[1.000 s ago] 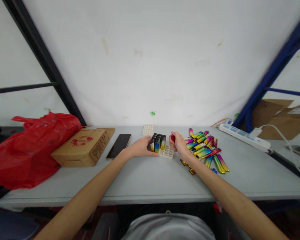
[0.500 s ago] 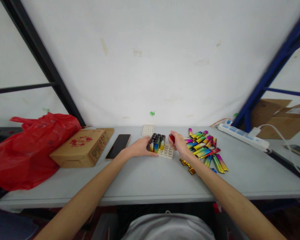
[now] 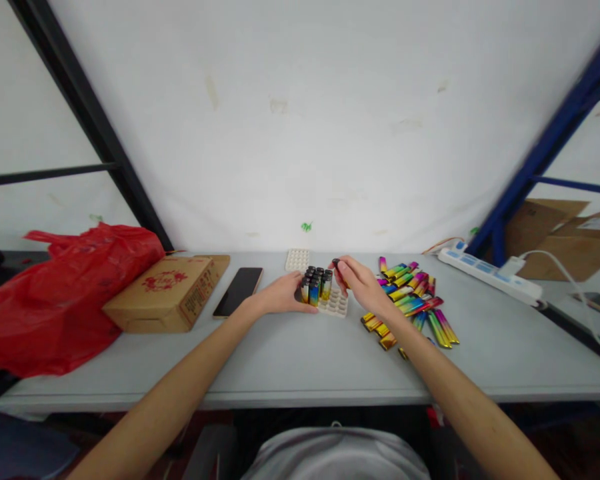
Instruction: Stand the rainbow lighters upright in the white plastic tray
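The right hand (image 3: 359, 280) is nearly closed, and its fingers hold one lighter (image 3: 338, 268) above the white tray (image 3: 334, 304). The left hand (image 3: 290, 293) is partly open, its thumb and fingers around the upright lighters (image 3: 316, 287) which stand in this tray, on the table (image 3: 290, 360).

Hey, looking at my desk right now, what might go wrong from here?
The dark-topped piece in your right hand is close to the standing pieces, so it might knock one over. Those are packed tightly beside your left hand, so a slip there could jostle several. The loose pile lies around your right forearm, which could brush some pieces out of place.
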A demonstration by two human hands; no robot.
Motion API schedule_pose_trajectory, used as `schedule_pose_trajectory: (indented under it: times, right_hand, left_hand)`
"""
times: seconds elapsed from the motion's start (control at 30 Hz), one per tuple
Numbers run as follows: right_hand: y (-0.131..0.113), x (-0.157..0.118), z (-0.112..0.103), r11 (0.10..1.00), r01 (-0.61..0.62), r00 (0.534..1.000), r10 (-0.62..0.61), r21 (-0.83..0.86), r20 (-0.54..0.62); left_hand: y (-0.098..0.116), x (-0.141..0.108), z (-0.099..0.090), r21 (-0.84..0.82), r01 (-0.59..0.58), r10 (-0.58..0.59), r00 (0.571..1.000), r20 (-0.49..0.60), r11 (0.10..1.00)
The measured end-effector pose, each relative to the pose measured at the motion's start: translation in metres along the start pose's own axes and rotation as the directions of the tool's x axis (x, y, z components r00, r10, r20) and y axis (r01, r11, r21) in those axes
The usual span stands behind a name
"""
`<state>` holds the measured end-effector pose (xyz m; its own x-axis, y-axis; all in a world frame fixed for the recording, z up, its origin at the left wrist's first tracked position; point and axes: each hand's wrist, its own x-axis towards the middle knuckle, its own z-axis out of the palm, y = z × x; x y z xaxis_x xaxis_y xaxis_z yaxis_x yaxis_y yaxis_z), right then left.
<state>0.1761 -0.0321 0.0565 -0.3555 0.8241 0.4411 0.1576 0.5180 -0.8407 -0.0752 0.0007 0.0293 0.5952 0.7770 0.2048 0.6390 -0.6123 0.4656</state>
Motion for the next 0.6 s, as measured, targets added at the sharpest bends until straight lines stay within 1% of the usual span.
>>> schedule_pose_trajectory:
  times: [0.13,0.23,0.3,0.37,0.47,0.53,0.6]
  right_hand:
    - [-0.0012,0.0,0.0007,0.985,0.096,0.995,-0.097,-0.14,0.0]
    - [0.0001,0.0014,0.002,0.959,0.177,0.982,-0.186,-0.223,-0.019]
    - [0.0011,0.0019,0.0026,0.936,0.201,0.975,-0.22,-0.289,-0.035]
    - [0.0015,0.0016,0.0028,0.924,0.173,0.978,-0.201,-0.342,-0.049]
    - [0.0011,0.0,0.0031,0.927,0.071,0.992,-0.104,-0.369,-0.069]
    - [0.001,-0.0011,0.0034,0.923,0.024,0.997,-0.048,-0.385,-0.054]
    - [0.0015,-0.0018,0.0038,0.904,0.011,1.0,-0.017,-0.428,-0.011]
  left_hand:
    - [0.0011,-0.0002,-0.0012,0.023,0.002,-0.002,1.0,0.021,1.0]
    - [0.0001,-0.0001,-0.0011,0.026,0.005,-0.006,1.0,0.021,1.0]
    - [-0.001,0.0,-0.0005,0.021,0.011,-0.012,1.0,0.021,1.0]
    - [-0.0017,0.0002,0.0,0.021,0.019,-0.019,1.0,0.019,1.0]
    - [-0.0011,0.0001,-0.0001,0.033,0.024,-0.025,0.999,0.022,0.999]
    - [-0.0001,-0.0003,-0.0004,0.035,0.02,-0.02,1.0,0.018,0.999]
    - [0.0008,-0.0007,-0.0007,0.03,0.013,-0.013,1.0,0.006,0.999]
